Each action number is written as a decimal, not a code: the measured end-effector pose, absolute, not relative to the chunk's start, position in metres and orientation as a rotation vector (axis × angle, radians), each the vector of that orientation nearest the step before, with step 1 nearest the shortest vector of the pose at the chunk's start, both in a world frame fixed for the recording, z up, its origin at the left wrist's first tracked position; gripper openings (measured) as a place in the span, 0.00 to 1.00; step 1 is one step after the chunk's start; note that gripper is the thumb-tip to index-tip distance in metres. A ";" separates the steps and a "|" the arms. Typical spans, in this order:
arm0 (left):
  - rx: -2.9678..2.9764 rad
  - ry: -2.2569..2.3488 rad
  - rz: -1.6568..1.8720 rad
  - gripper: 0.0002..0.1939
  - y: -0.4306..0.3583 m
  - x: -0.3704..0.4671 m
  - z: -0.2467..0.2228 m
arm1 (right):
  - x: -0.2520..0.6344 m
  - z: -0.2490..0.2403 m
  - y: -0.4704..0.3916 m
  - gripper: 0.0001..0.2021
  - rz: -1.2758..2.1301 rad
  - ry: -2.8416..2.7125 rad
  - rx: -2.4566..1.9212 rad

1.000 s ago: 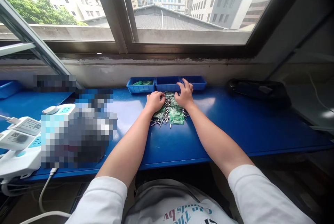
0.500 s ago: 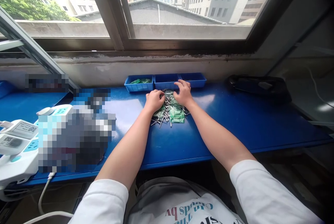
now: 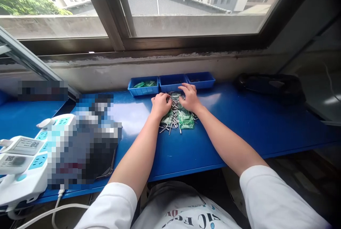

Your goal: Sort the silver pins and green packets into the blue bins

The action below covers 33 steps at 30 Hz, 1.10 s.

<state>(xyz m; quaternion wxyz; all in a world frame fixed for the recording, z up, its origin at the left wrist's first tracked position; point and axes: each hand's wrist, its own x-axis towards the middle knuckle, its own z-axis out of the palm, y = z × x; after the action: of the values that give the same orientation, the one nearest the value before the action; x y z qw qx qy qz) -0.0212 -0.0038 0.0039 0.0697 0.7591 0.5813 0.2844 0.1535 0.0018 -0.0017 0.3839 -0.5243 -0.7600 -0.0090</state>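
Note:
A heap of thin metal pins [image 3: 174, 115] lies on the blue table, mixed with clear bags of small green pieces [image 3: 186, 120]. At the heap's left edge is my left hand [image 3: 161, 104], its fingers curved and its thumb apart from them, with pins showing in the gap. My right hand [image 3: 190, 98] is over the heap's right side, fingers spread and thumb apart, with nothing visibly held. Just behind both hands stand a blue bin with green bags [image 3: 144, 89], a middle blue bin [image 3: 173, 87] and a right blue bin [image 3: 201, 83] with a few thin dark pieces.
A white power strip [image 3: 37, 161] with plugs and cables sits on the left, beside a blurred-out dark object [image 3: 85, 150]. On the right lies a black bag-like item [image 3: 271, 88]. A window [image 3: 191, 26] and its sill run behind the blue table [image 3: 183, 158].
The view has shifted slightly, so the table things sit a little further right and lower. Both hands stay at the heap with nearly the same finger pose.

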 end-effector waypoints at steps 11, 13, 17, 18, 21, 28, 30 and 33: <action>2.251 1.789 0.853 0.11 -0.001 -0.019 0.004 | 0.148 -0.003 0.004 0.23 0.144 -2.019 -1.343; 2.249 1.797 0.847 0.11 -0.002 -0.019 0.006 | 0.148 -0.003 0.006 0.22 0.190 -2.029 -1.335; 2.240 1.813 0.852 0.12 -0.004 -0.017 0.008 | 0.148 -0.004 0.010 0.17 0.270 -2.037 -1.299; 2.242 1.813 0.851 0.12 -0.004 -0.017 0.008 | 0.148 -0.005 0.011 0.16 0.286 -2.043 -1.294; 2.260 1.817 0.833 0.13 -0.005 -0.017 0.007 | 0.147 -0.006 0.013 0.14 0.315 -2.056 -1.298; 2.270 1.813 0.774 0.15 -0.006 -0.017 0.005 | 0.152 -0.013 0.022 0.12 0.280 -2.089 -1.277; 2.267 1.814 0.763 0.15 -0.006 -0.017 0.005 | 0.155 -0.015 0.024 0.13 0.257 -2.097 -1.262; 2.268 1.816 0.754 0.14 -0.005 -0.017 0.005 | 0.156 -0.015 0.025 0.12 0.240 -2.102 -1.260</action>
<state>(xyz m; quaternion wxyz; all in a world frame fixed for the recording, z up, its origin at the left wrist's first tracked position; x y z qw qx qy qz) -0.0168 -0.0049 0.0046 0.0699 0.7537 0.6036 0.2504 0.1560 0.0246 -0.0147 0.3329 -0.4825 -0.8049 0.0920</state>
